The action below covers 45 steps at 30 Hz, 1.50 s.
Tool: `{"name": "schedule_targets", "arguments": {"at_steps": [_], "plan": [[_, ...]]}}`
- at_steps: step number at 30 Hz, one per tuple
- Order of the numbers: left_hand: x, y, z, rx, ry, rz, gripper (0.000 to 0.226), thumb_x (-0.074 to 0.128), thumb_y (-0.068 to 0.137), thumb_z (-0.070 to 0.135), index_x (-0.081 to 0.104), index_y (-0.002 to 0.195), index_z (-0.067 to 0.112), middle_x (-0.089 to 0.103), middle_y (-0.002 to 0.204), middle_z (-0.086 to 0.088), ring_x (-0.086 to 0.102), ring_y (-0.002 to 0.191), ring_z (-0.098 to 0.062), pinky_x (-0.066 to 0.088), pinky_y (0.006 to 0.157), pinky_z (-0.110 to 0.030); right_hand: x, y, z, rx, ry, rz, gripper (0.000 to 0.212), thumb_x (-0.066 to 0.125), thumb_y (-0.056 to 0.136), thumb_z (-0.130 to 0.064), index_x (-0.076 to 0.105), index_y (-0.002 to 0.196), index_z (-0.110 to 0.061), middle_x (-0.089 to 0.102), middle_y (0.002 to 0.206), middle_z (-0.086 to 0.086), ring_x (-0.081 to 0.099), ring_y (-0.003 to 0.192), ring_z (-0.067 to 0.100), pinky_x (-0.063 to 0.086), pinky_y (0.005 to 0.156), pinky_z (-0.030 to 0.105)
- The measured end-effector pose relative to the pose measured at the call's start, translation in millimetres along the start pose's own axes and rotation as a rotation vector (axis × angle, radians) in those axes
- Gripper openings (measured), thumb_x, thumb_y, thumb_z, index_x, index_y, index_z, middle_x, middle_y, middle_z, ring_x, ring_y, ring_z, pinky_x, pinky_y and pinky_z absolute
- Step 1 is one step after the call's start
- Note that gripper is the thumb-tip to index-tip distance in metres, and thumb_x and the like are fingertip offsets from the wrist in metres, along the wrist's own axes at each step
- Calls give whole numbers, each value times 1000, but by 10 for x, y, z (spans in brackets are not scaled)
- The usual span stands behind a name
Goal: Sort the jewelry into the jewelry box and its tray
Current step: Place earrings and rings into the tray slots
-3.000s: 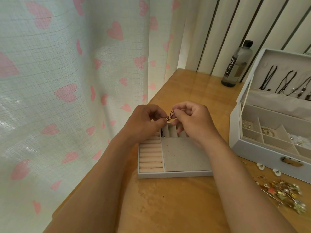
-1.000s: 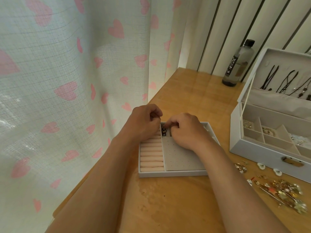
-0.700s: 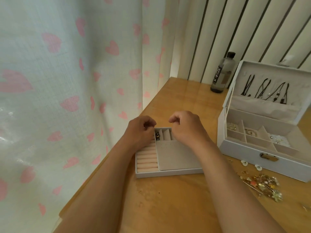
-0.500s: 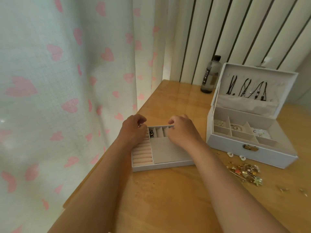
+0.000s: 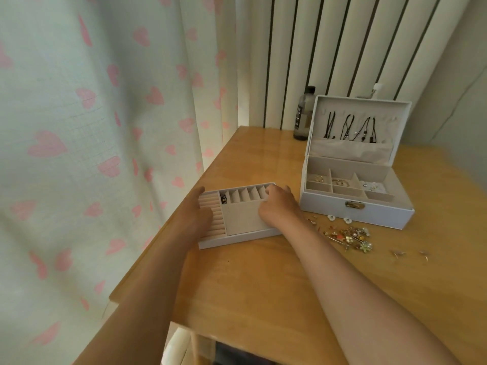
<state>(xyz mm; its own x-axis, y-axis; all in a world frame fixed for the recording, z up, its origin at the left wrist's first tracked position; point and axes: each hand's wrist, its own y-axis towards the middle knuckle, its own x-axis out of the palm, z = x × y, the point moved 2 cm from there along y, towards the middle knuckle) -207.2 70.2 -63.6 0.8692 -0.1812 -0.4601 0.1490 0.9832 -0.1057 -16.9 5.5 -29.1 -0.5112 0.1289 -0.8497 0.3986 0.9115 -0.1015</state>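
Head view: tray [image 5: 237, 219], centre of frame on the table [image 5: 263, 285], with one dark piece [image 5: 224, 198] in its leftmost upper slot. It is apparently being steadied from both sides: left hand [image 5: 196, 209] is laid over the ring-roll edge, fingers hidden, grip not determinable; right hand [image 5: 276, 206] has fingers curled onto the far rim; no jewelry seen in either. Jewelry box [image 5: 355, 206], right of centre, lid up with necklaces [image 5: 350, 125] hung inside, compartments open to reach; loose jewelry [image 5: 350, 237] heaped just in front, unsorted.

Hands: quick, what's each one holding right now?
Left hand: open, resting on the tray.
Right hand: fingers curled at the tray's far rim; grip cannot be told.
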Motion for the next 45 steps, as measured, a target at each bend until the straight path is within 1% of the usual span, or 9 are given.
{"name": "schedule_targets", "arguments": {"at_steps": [2,4,7,10,17,26,35,41,45], "plan": [[-38,-63,117,10,-85,21,63,40,88,-1,42,145,27,57,120,1,59,99,-11,53,80,-31,-57,-54,1,-12,49,32,42,42,92,-12,48,133,-14,40,139,10,47,124,32,42,97,38],[-104,-130,264,35,-123,47,56,40,88,-1,50,137,26,58,115,2,58,97,-12,52,74,-29,-140,-125,-11,-30,82,55,44,42,92,-12,47,135,-14,39,140,10,46,125,32,41,95,36],[-186,-270,462,68,-158,32,51,42,87,0,55,130,26,60,118,-1,60,102,-19,54,79,-34,-284,-271,4,-48,90,69,45,41,92,-13,45,137,-16,39,143,9,45,128,31,39,93,36],[-179,-472,619,90,-177,-6,46,45,88,-1,58,125,24,60,113,0,59,98,-19,51,71,-32,-418,-484,100,-70,53,96,41,42,92,-15,48,133,-16,36,150,10,43,131,32,39,98,39],[208,-1000,833,114,-237,-171,38,51,86,1,67,111,23,65,111,-8,62,94,-26,54,76,-39,-621,-1156,672,-55,-172,204,26,40,93,-21,52,117,-17,48,127,8,51,108,36,46,93,46],[1043,-1693,765,115,-220,-365,36,52,88,1,66,115,22,63,110,-1,58,94,-19,48,74,-31,-713,-1883,1712,65,-244,323,31,41,93,-22,66,110,-19,58,122,1,52,114,24,36,98,38],[1204,-1760,617,73,-114,-382,25,58,91,6,67,109,21,62,108,1,58,93,-13,46,72,-26,-573,-1981,2015,56,-251,333,27,40,92,-22,66,94,-21,61,105,-5,54,102,19,36,92,35],[1305,-1725,553,147,85,-343,30,53,93,13,60,120,26,60,109,7,60,90,-9,48,67,-24,-540,-1971,2021,47,-272,366,29,41,93,-22,69,99,-18,62,109,-3,55,103,19,35,93,35],[1382,-1652,596,205,200,-272,31,55,90,15,60,119,26,56,118,3,59,95,-14,53,78,-31,-528,-1922,2011,76,-304,382,28,40,93,-23,67,93,-18,59,103,-2,53,91,21,37,89,37]]}}
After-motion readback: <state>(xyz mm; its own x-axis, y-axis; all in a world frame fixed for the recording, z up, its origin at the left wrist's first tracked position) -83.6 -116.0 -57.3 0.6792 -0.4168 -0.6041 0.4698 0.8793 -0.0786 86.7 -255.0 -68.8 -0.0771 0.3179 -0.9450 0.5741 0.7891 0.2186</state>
